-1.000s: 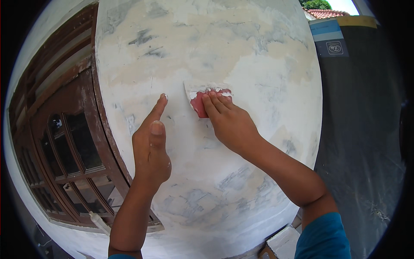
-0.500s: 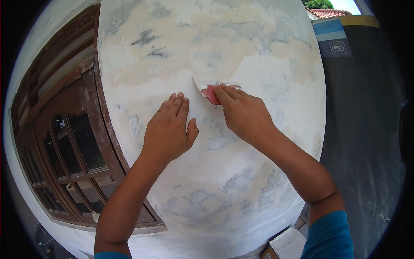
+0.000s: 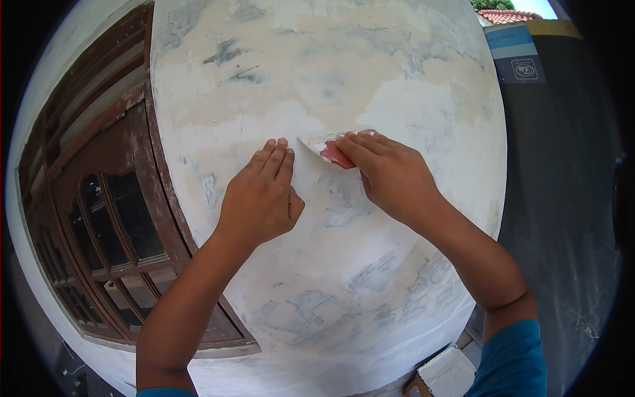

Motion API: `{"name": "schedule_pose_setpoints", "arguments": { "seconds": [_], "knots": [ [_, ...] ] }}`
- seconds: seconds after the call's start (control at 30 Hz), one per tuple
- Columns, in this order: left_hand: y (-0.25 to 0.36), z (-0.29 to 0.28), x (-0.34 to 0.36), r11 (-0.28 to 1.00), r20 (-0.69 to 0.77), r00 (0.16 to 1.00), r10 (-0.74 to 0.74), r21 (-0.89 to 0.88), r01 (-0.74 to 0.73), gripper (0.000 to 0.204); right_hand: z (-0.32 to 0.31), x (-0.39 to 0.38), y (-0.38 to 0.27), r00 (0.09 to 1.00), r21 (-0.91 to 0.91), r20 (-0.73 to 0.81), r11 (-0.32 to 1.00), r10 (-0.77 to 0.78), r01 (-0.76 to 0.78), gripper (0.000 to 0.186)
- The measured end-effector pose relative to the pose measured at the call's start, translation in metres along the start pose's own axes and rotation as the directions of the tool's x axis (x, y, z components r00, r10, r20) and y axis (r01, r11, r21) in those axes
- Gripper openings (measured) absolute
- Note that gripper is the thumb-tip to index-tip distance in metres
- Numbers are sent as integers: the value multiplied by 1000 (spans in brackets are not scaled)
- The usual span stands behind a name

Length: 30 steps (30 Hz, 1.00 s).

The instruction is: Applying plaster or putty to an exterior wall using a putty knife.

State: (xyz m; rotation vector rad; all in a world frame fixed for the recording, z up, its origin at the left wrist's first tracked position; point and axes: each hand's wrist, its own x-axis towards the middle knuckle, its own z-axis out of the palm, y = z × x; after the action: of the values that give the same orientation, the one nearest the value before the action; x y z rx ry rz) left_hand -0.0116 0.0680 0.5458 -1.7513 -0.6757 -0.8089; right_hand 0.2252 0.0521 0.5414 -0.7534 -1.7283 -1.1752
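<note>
A wall (image 3: 297, 264) coated in patchy white, beige and grey filler stands before me. In my right hand (image 3: 395, 171) is a putty knife (image 3: 336, 153) with a red grip and a pale, filler-smeared blade. My fingers wrap over its back, and the blade lies at a slant close to the wall, its pointed corner toward my left hand. To the left of the knife, my left hand (image 3: 261, 192) is against the wall with fingers stretched out and the thumb folded in. Nothing shows in it.
A brown wooden window (image 3: 119, 225) with glass panes is set in the wall at left. At right stands a dark panel (image 3: 562, 185) with a blue label (image 3: 516, 54). A white box-like object (image 3: 448, 372) lies low right, and a tiled roof (image 3: 506, 17) shows beyond.
My right hand and the putty knife have shifted slightly right and down, and the blade now lies more slanted. My left thumb has drawn in; that hand otherwise stays nearly in place.
</note>
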Motion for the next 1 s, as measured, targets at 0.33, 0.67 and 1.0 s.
{"name": "schedule_pose_setpoints", "arguments": {
  "seconds": [0.33,0.67,1.0],
  "knots": [
    [4,2,3,999,-9,999,31,-14,-31,52,31,35,63,982,-170,-131,979,-136,113,45],
    [9,3,4,1000,9,1000,20,-13,-20,51,-21,79,63,970,-149,-236,984,60,-98,36],
    [11,-6,-4,998,9,1000,15,55,-15,53,16,-17,14,977,-103,-54,975,-205,198,33]
  ]
}}
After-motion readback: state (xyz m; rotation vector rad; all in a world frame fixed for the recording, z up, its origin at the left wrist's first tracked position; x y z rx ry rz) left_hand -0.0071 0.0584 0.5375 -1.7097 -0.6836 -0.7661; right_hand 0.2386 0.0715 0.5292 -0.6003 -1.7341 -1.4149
